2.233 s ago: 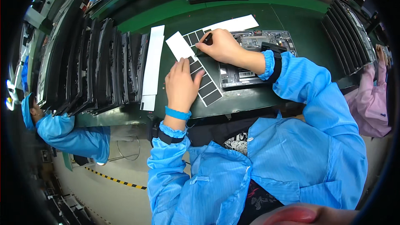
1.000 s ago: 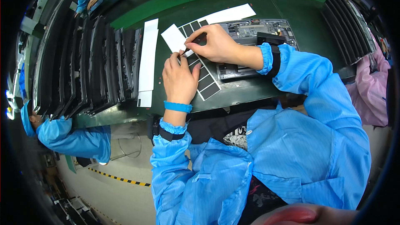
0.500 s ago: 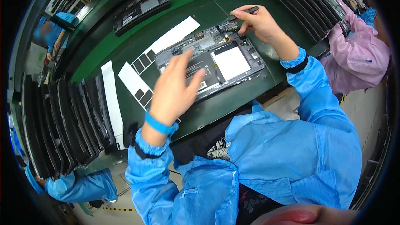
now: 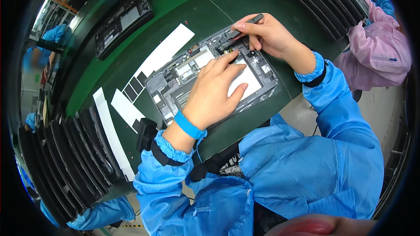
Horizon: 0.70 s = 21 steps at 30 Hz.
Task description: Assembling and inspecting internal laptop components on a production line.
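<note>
An opened laptop base (image 4: 269, 76) lies on the green bench in front of me, its circuit boards, black battery (image 4: 181, 96) and a white rectangular panel (image 4: 251, 89) exposed. My left hand (image 4: 214, 85) is spread over it with fingers outstretched, the fingertips near the cables at the board's right part. It covers some of the battery and the white panel. Pinched in my right hand (image 4: 264, 35) are dark tweezers (image 4: 254, 19), slanting down toward the upper right part of the laptop. Whether their tips touch the board I cannot tell.
White label strips (image 4: 168, 48) with black rectangular pads (image 4: 132, 88) lie left of the laptop. Another laptop base (image 4: 124, 22) sits farther back. Stacks of dark panels stand left (image 4: 74, 157) and far right (image 4: 319, 4). A person in pink (image 4: 376, 57) sits at the right.
My left hand has moved right across the laptop, its fingertips now near the right hand. The tweezers have come lower and point to the board. The view has shifted slightly.
</note>
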Available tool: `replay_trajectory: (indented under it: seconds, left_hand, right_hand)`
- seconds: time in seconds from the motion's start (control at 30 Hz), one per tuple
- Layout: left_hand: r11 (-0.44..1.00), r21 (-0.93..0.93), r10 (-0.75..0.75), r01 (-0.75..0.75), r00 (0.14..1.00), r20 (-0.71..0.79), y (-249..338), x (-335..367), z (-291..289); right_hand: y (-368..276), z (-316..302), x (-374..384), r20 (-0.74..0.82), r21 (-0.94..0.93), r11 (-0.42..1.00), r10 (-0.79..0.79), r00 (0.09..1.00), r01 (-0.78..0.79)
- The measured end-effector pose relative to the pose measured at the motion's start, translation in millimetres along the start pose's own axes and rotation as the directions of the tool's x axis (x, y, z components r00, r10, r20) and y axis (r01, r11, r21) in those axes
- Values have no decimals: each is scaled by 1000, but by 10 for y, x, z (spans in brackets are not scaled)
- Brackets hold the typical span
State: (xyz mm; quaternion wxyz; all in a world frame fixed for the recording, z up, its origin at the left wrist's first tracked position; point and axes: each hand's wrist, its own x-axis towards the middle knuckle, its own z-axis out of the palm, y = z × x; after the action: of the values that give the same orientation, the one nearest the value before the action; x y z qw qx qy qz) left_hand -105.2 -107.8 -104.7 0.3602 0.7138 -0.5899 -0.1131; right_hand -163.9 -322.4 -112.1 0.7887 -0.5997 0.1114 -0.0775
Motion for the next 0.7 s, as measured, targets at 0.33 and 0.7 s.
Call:
replay_trajectory:
  seconds: [0.33,0.7]
  left_hand:
    - [1000,21,4,-4,1000,-7,-10,-14,13]
    - [999,31,35,-34,999,-29,-19,-7,35]
  right_hand:
    - [67,-32,49,-100,43,998,49,994,-45]
    - [40,-71,26,-25,44,999,-9,1000,10]
